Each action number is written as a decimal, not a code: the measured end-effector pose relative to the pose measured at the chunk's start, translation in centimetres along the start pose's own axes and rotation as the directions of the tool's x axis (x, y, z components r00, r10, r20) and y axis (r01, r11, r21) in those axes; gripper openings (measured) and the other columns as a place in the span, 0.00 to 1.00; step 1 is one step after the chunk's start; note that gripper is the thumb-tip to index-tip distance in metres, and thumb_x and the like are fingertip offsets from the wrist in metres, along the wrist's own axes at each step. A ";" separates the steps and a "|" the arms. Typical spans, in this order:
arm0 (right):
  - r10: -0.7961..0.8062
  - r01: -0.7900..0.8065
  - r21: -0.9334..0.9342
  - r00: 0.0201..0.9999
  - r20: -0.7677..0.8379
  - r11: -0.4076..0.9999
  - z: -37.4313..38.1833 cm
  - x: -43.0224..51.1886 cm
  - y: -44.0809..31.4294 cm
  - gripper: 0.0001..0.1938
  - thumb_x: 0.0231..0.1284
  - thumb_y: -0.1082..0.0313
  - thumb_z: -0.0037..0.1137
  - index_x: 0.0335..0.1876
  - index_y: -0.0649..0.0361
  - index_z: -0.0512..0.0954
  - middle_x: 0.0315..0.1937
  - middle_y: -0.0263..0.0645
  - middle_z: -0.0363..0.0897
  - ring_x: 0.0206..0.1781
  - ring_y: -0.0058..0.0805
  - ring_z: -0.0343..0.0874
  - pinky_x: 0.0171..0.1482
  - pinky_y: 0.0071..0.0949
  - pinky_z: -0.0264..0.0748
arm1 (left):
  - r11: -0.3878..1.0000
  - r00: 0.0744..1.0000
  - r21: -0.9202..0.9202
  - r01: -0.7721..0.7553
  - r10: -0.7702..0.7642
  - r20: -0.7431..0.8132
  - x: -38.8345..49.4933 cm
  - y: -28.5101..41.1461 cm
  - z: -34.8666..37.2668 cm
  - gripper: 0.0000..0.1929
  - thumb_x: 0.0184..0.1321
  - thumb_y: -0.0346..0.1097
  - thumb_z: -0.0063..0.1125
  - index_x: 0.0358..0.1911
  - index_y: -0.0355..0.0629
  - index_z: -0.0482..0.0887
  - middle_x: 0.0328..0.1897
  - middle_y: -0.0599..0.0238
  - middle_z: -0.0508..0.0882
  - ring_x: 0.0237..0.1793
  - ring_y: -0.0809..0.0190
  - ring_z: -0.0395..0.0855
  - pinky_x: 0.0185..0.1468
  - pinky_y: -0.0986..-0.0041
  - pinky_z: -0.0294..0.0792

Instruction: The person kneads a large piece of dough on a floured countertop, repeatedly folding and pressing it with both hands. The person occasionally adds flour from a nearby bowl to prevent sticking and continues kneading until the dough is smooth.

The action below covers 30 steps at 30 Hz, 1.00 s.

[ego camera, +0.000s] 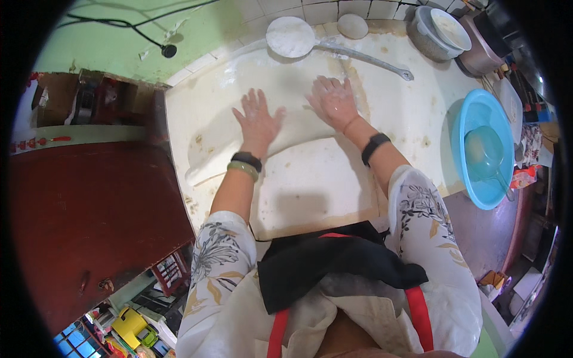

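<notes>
A wide, pale sheet that looks like rolled dough lies over the off-white work surface. Its near edge curves across below my hands and looks thicker at the left end. My left hand, slightly blurred, is palm down over the sheet with its fingers spread. Palm down towards the sheet's right side is my right hand, its fingers slightly bent and a little apart. Neither hand holds anything. Whether the palms press on the sheet or hover just above it, I cannot tell. White powder marks the fingers.
Beyond my hands lies a long-handled metal ladle of white powder, with a pale round disc nearby. A blue plastic basin holding a translucent dipper stands right. Stacked bowls sit back right; a dark red cabinet is left.
</notes>
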State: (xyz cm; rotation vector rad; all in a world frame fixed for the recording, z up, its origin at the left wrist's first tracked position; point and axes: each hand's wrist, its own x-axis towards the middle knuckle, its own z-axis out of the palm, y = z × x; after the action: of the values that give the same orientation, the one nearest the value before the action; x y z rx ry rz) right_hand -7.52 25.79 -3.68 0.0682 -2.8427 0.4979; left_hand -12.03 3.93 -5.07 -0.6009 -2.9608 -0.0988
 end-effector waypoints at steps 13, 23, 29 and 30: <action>-0.223 0.192 0.138 0.941 0.256 0.972 -6.2 -18.7 0.0 0.29 0.58 0.50 0.56 0.64 0.54 0.68 0.66 0.43 0.66 0.70 0.47 0.59 0.67 0.59 0.52 | 0.989 0.953 -0.061 -0.137 0.148 0.265 -19.8 1.6 -4.3 0.45 0.48 0.53 0.66 0.70 0.43 0.60 0.75 0.48 0.56 0.72 0.34 0.51 0.67 0.34 0.46; 0.021 -0.009 -0.257 0.999 0.043 0.966 -0.5 -2.4 3.4 0.24 0.66 0.51 0.48 0.62 0.58 0.70 0.67 0.43 0.65 0.66 0.44 0.66 0.67 0.59 0.54 | 0.913 0.993 -0.401 -0.076 0.033 -0.113 0.7 -5.2 0.8 0.33 0.66 0.51 0.47 0.68 0.36 0.61 0.74 0.46 0.59 0.72 0.45 0.58 0.70 0.42 0.50; -0.222 0.217 0.063 0.970 0.095 0.974 1.3 4.7 -4.2 0.22 0.68 0.48 0.44 0.56 0.54 0.76 0.62 0.42 0.72 0.64 0.43 0.69 0.64 0.60 0.59 | 0.917 0.990 -0.395 0.056 -0.101 -0.095 1.9 -9.7 -0.5 0.25 0.69 0.47 0.42 0.63 0.40 0.68 0.69 0.52 0.68 0.69 0.48 0.62 0.68 0.42 0.53; -0.194 0.194 0.001 0.978 0.083 0.981 2.0 5.2 -6.8 0.22 0.67 0.47 0.44 0.54 0.55 0.77 0.61 0.42 0.73 0.65 0.42 0.68 0.64 0.59 0.59 | 0.969 0.999 -0.247 0.029 -0.035 -0.019 1.1 -9.2 -0.8 0.24 0.69 0.47 0.43 0.63 0.41 0.69 0.68 0.54 0.69 0.69 0.48 0.63 0.67 0.43 0.54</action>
State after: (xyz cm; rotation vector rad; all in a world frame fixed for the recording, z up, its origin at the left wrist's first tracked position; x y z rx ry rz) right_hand -12.46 18.74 -1.90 0.3698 -2.8772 0.4525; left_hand -16.57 -4.13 -4.52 -0.5742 -2.9587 -0.4797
